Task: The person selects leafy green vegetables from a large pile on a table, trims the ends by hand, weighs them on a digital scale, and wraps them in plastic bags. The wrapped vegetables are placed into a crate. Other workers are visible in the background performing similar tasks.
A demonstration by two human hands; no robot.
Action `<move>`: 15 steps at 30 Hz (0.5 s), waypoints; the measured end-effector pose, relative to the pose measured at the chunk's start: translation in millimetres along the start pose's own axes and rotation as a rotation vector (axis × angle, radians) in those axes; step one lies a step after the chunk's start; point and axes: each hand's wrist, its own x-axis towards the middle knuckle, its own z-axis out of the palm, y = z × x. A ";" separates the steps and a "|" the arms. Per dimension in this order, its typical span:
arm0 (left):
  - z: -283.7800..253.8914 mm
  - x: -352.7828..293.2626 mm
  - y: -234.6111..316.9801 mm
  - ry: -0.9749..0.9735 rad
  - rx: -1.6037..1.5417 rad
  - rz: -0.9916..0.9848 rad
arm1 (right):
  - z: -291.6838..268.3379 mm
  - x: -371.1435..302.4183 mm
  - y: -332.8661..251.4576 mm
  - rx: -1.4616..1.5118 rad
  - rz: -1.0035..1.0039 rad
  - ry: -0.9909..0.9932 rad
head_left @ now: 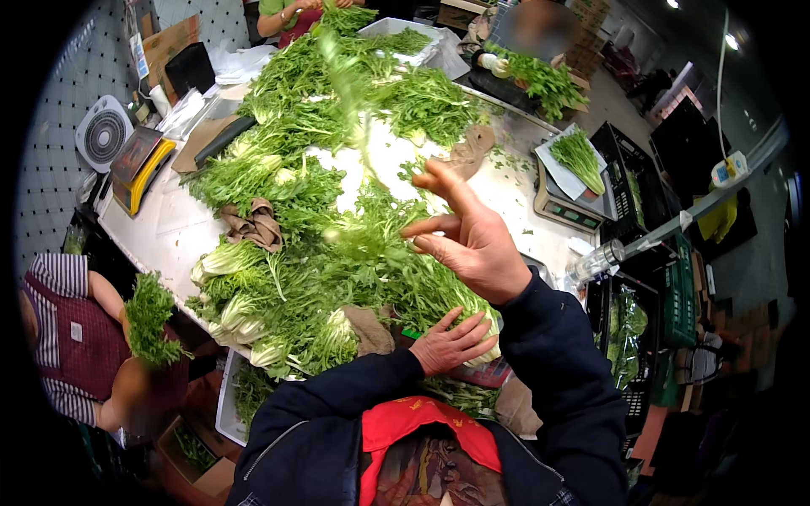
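A big heap of frilly leafy greens with pale stalks covers the white table. My right hand is raised above the heap with its fingers apart and holds nothing. A blurred green sprig is in the air beyond it, above the pile. My left hand lies flat on the near edge of the greens, fingers spread, beside a crumpled brown paper. Both sleeves are dark blue.
A scale at the right carries a white tray of greens, with black crates behind it. A co-worker at the left holds a bunch of greens. Other people handle greens at the far side. A small fan stands at the left.
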 end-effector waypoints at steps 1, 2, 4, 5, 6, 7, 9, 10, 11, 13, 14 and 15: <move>-1.5 -0.7 -0.9 0.006 0.001 -0.006 | -4.6 1.8 8.4 -0.238 0.039 -0.052; -4.0 1.3 0.4 0.013 -0.012 0.006 | -15.7 0.9 29.2 -0.623 -0.084 -0.162; -0.6 0.7 -0.7 0.039 -0.045 0.013 | -16.8 -8.3 67.9 -0.953 -0.172 -0.297; 1.1 -2.6 -1.6 0.022 -0.085 0.016 | -10.8 -15.0 74.6 -1.066 -0.103 -0.370; 9.6 -7.6 -1.9 0.024 -0.102 0.020 | -2.4 -18.3 82.3 -1.161 -0.024 -0.397; 17.2 -11.2 -2.2 0.024 -0.123 0.028 | 4.7 -20.0 92.8 -1.253 0.059 -0.420; 14.7 -10.2 -2.3 0.005 -0.128 0.022 | 4.4 -16.4 128.9 -1.218 -0.010 -0.347; 13.1 -9.7 -3.2 -0.004 -0.131 0.020 | 4.7 -9.2 134.8 -1.136 -0.078 -0.267; 13.0 -9.2 -3.4 0.008 -0.121 0.028 | 4.1 -3.2 137.9 -1.053 -0.143 -0.188; 14.5 -8.9 -3.5 0.024 -0.106 0.049 | 1.5 15.5 137.3 -0.609 -0.003 0.190; 13.1 -8.9 -4.6 0.032 -0.108 0.032 | 0.9 24.3 111.0 -0.220 0.320 0.220; 10.5 -8.0 -5.3 0.040 -0.112 0.015 | -0.7 27.9 99.5 -0.144 0.266 0.215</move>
